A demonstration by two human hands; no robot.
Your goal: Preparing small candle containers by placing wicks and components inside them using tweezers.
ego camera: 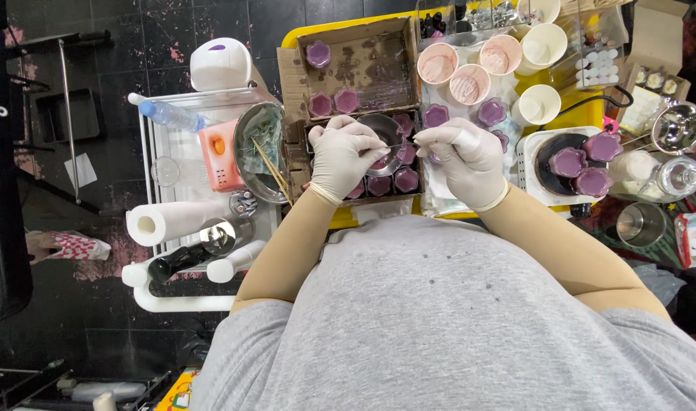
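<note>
Gloves on both hands — left hand (346, 158) and right hand (467, 158) pinch a thin wick (399, 145) lying crosswise over the small metal bowl (381, 131) — its ends hidden by fingers.

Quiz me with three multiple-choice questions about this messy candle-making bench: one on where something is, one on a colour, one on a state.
1. Where is the paper towel roll?
A. on the person's left
B. on the hot plate
C. in a box

2. What colour is the wax in the small moulds?
A. green
B. purple
C. yellow

3. How are the left hand and right hand?
A. bare
B. in black mitts
C. in pale gloves

Answers: 1 A, it lies on the white cart; 2 B, all show purple; 3 C, both wear gloves.
</note>
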